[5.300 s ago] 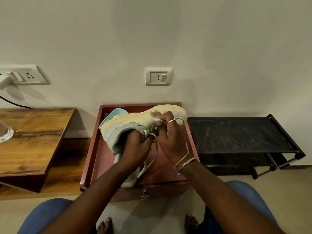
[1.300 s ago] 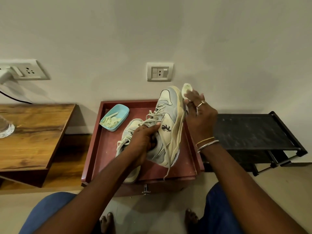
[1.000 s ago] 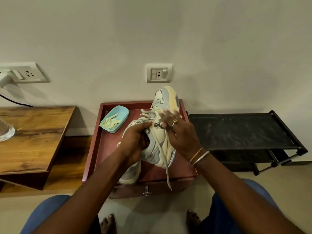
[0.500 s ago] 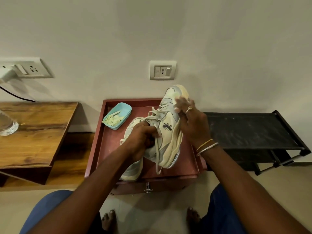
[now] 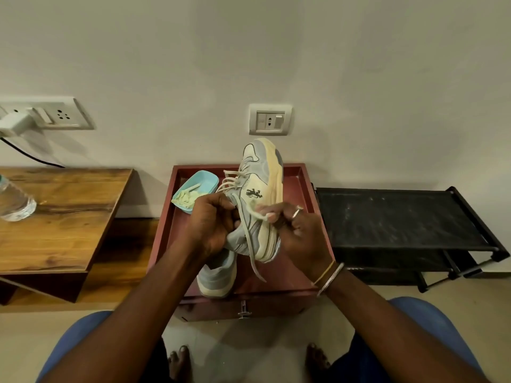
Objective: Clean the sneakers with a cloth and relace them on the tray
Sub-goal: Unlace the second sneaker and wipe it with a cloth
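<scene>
The dark red wooden tray [image 5: 293, 189] sits on the floor against the wall. Above it the cream and grey-blue sneaker [image 5: 262, 172] is held clear of the tray, toe towards the wall, with its dark logo facing up. The matching second sneaker [image 5: 217, 277] lies on the tray underneath, half hidden by the wrist.

The left hand [image 5: 213, 225] has its fingers curled round the raised shoe's collar. The right hand [image 5: 298, 233] pinches the pale flat lace [image 5: 253, 261] between thumb and fingertips, just beside the sole.

My worry is the hold: only one hand carries the shoe, and from the heel end. A hard tug on the lace could twist the shoe loose, so that it drops onto its mate or knocks the small light blue dish of pale scraps [image 5: 206, 179] beside it. The lace's loose tail hangs below the sole, where it could snag or slip back out of an eyelet.
</scene>
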